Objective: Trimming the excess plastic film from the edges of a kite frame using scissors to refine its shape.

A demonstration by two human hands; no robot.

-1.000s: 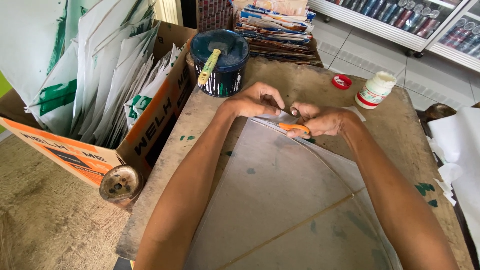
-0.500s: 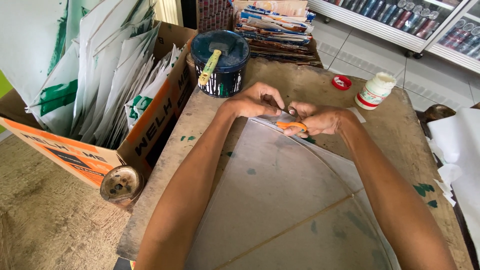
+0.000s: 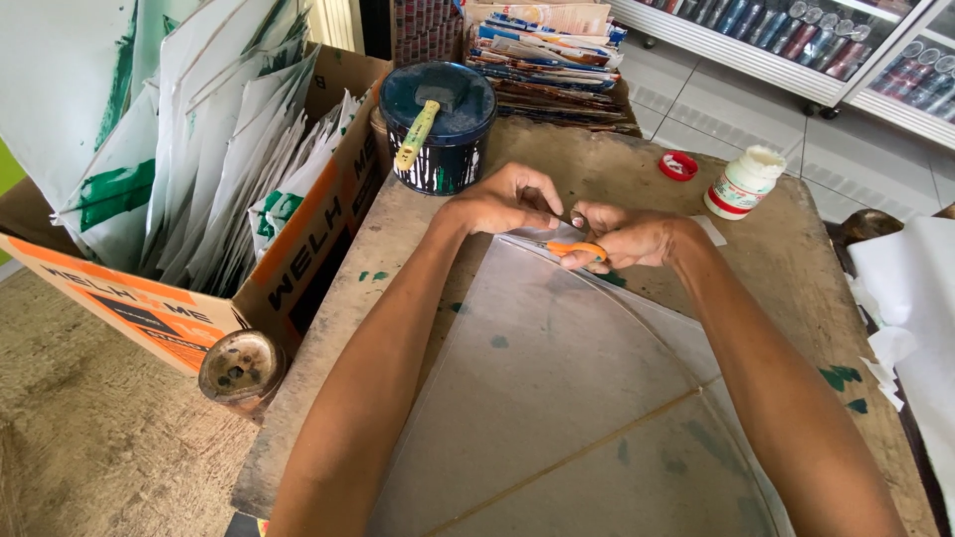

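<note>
A: So, where are the 2 hands right now?

B: Both meet at the far tip of the translucent sheet (image 3: pixel 557 368), which lies flat on the wooden table (image 3: pixel 796 288). The left hand (image 3: pixel 505 199) has its fingers curled and pressed down on the tip, seemingly pinching the edge. The right hand (image 3: pixel 622 237) is closed around small orange-handled scissors (image 3: pixel 577 249), fingers through or over the loops; I cannot tell whether the blades are apart.

A: Why hold it that way?

B: I'd judge the left hand pins the thin sheet so it stays taut and does not slide while the scissors work at the corner. Hands nearly touch, so the hold sits right beside the blades.

A: Which way does the sheet point?

B: It looks kite-shaped. Its long axis runs from the person's body away toward the far side of the table, with the narrow tip pointing away, toward the dark blue paint tin (image 3: pixel 438 124). A thin stick (image 3: pixel 567 457) crosses it slantwise nearer the body, and a curved edge sweeps down the right side.

A: And the scissors?

B: They lie roughly across the tip, handles to the right, blades toward the left hand.

A: What else is about?

B: A brush with a yellow handle (image 3: pixel 416 134) rests on the tin. A white bottle (image 3: pixel 741 182) stands on the right, its red cap (image 3: pixel 678 165) just beside it. Left of the table, a cardboard box (image 3: pixel 199 308) holds upright white-and-green sheets (image 3: pixel 199 139).
</note>
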